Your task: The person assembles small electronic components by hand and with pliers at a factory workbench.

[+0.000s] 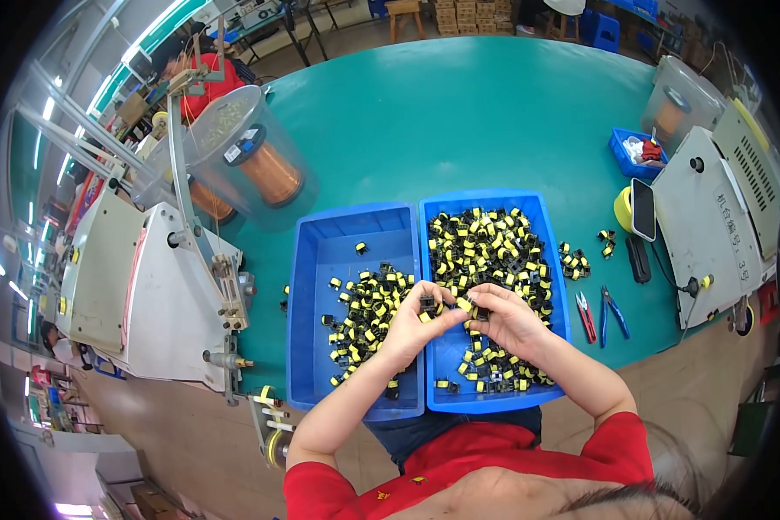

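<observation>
- Black-and-yellow component (465, 305) is pinched between thumb and fingers of the right hand (506, 321), above the right blue bin (444, 351).
- Left hand (414, 322) is curled around a few more dark pieces (426, 304), near the place where the two bins meet; their exact number I cannot tell.
- Both hands are close together; whether the left thumb also touches the right hand's piece, I cannot tell.
- Left blue bin (328, 247) stands just beside the right one and contains a loose heap of such components, with bare bottom visible at its far part.
- Right bin is more full, mainly in its far half.
- On the green table (390, 121), to the right, lie red-handled pliers (586, 319) and blue-handled pliers (615, 314), near each other.
</observation>
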### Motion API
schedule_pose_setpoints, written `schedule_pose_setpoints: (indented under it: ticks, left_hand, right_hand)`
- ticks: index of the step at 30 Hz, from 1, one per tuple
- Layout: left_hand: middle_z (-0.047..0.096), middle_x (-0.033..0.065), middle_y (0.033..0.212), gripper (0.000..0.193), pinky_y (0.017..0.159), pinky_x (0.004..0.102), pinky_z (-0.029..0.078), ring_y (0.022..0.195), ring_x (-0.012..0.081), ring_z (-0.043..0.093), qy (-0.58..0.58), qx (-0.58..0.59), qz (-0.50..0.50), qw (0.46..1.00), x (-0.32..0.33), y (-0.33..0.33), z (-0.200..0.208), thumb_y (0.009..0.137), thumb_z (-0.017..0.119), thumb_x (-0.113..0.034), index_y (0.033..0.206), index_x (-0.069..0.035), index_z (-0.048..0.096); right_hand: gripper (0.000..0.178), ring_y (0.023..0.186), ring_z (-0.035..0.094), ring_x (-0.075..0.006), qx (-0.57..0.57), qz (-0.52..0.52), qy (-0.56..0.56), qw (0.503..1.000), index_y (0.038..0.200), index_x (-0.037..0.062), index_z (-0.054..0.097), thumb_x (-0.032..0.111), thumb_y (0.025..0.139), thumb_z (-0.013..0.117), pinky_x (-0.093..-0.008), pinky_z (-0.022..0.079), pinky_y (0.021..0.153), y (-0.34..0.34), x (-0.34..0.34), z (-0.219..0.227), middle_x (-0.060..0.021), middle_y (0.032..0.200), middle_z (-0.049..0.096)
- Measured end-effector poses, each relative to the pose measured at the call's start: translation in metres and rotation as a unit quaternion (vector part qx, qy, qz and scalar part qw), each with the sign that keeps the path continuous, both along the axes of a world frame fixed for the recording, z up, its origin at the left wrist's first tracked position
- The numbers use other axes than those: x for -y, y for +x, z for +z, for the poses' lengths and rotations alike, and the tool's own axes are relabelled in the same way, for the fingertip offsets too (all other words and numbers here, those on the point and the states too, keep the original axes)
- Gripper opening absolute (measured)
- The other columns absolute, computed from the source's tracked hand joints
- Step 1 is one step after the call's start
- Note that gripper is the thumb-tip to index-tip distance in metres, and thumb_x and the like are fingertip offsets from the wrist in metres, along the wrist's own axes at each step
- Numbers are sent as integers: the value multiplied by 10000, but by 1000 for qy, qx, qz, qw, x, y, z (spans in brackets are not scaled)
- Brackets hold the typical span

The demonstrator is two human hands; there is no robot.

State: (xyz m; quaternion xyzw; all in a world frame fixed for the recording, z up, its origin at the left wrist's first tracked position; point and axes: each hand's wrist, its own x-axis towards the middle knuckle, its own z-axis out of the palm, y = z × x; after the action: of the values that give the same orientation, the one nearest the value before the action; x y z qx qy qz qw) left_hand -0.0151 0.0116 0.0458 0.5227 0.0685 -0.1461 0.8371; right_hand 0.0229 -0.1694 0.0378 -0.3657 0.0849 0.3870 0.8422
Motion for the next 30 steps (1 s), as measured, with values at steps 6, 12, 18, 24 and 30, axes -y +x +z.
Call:
schedule_pose_setpoints:
  ticks: [6,12,18,24,30]
  left_hand:
    - [521,19,944,309,524,167,378,652,44,490,145,57,4,988,4,-4,-6,774,714,-155,956,-76,477]
    - [577,143,933,349,465,224,349,653,157,494,-168,-84,-16,982,-13,5,-2,888,488,-164,1183,16,441]
    - [585,128,905,275,430,228,364,633,189,554,-173,-95,0,980,-10,5,6,891,495,-168,1118,-13,477]
    - [618,51,926,192,694,270,481,851,148,589,328,269,33,905,8,1,-2,798,657,-72,970,-25,588]
    - [616,83,952,231,818,313,456,927,222,581,385,316,24,867,10,1,-2,727,714,-91,928,-32,617]
  right_hand:
    - [136,842,584,-157,38,10,-34,999,988,50,520,134,885,547,-304,506,721,-5,-5,2,-62,968,553]
    - [278,1000,538,-314,-5,-15,27,1000,1115,56,396,28,841,363,-422,452,861,-4,-1,4,-192,1093,519]
    - [256,1109,486,-302,20,-33,15,999,1109,28,413,24,856,372,-450,414,947,-2,-3,3,-191,1116,488]
    - [241,1059,498,-250,-66,-33,144,987,1088,25,456,51,849,431,-407,422,925,1,1,-2,-162,1105,491]
    - [208,996,519,-212,24,-24,88,996,1046,19,488,18,839,467,-366,439,883,-4,-2,-1,-148,1110,503]
